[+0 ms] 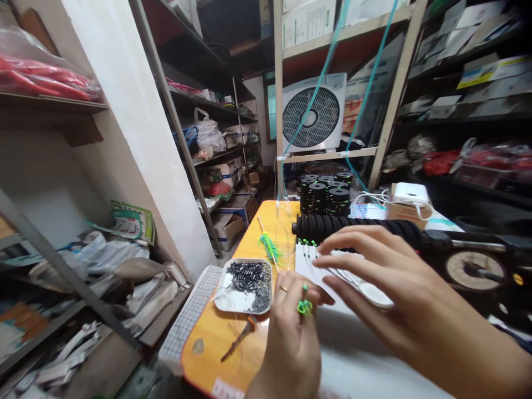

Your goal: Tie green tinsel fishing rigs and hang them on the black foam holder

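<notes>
My left hand is closed at the table's near side, with bright green rings and a green bead showing at its fingers. What its fingertips pinch is partly hidden. My right hand is stretched out, fingers apart, over a white board. Along the board's far edge are several small green-headed pieces with thin dark tails. A white oval piece lies beneath the right hand. Left of my hands stands a white tray of small black tubes and tiny grey bits.
On the yellow table lie a stick with green strands and a dark thin tool. Behind the board are a black ribbed roller, stacked black spools and a box fan. A round dial sits right.
</notes>
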Motion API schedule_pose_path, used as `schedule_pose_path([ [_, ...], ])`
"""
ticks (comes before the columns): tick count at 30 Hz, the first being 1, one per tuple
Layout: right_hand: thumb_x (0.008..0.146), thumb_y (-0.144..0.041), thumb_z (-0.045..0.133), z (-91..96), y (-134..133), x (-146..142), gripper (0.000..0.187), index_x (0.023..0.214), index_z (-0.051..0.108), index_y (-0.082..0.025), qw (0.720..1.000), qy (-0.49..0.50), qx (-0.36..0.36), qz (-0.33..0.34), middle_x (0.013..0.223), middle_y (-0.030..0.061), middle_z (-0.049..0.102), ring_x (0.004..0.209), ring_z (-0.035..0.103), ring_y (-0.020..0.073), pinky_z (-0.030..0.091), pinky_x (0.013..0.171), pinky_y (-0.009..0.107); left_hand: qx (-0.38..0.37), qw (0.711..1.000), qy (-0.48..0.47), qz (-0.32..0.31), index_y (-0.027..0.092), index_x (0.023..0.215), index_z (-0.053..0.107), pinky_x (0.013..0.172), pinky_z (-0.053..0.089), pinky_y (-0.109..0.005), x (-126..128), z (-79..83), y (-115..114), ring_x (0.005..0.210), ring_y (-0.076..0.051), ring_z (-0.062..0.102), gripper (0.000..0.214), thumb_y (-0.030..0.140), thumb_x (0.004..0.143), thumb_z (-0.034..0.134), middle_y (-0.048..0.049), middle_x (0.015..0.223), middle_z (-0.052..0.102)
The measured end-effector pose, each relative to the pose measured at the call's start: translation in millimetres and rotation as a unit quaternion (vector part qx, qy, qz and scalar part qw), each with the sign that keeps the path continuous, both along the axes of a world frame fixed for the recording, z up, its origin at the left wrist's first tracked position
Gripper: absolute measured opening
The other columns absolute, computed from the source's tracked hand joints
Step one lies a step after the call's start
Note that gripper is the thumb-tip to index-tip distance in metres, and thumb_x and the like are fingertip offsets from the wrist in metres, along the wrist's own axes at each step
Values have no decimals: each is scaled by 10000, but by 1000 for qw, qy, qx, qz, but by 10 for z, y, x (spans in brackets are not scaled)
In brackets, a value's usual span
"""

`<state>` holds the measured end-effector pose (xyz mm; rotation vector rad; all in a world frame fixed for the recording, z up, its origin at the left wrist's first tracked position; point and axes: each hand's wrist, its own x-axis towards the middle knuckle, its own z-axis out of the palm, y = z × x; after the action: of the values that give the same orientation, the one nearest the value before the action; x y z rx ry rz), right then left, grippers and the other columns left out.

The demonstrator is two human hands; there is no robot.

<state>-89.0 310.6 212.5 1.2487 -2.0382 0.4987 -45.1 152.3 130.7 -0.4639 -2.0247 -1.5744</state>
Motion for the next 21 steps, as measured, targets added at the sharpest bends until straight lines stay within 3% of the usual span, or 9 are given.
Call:
schedule_pose_path([
  [5,1014,-272,465,74,-44,119,165,933,608,-257,989,-143,-26,40,1049,-33,572,1020,508,87,454,853,222,-37,999,34,-14,129,974,520,844,345,-313,22,31,68,951,-169,445,188,122,1008,335,-79,985,515],
  [9,1014,-325,516,79,4,70,153,917,627,-285,984,-165,-54,27,1031,-60,587,966,552,54,464,781,160,31,993,-106,-46,129,1114,562,744,325,-310,33,0,90,774,-149,404,402,446,1062,320,-61,823,420],
  [11,1012,-329,532,80,23,30,152,901,629,-289,985,-159,-63,30,1014,-66,590,950,558,48,461,758,149,66,984,-146,-80,119,1009,542,739,332,-304,30,-2,98,768,-139,398,510,569,1039,305,-59,811,414],
  [14,1033,-307,501,75,49,-65,144,981,630,-270,993,-97,-68,20,1063,-53,595,1012,546,63,444,844,186,127,976,-143,-108,118,859,482,678,315,-276,-33,21,115,726,-110,389,525,600,1019,347,-44,778,437],
  [17,1052,-270,439,36,98,-206,217,1189,587,-191,996,16,-65,-58,1245,12,565,1164,500,126,371,995,274,181,968,-149,-89,120,902,510,577,230,-262,-168,53,131,613,-93,309,552,654,979,394,1,649,325],
  [21,1061,-283,406,-67,166,-355,308,1311,540,-162,994,19,-50,-90,1330,23,533,1224,488,128,349,1034,261,190,966,-156,-81,115,954,527,543,191,-249,-355,85,148,573,-89,277,569,669,966,401,17,604,286],
])
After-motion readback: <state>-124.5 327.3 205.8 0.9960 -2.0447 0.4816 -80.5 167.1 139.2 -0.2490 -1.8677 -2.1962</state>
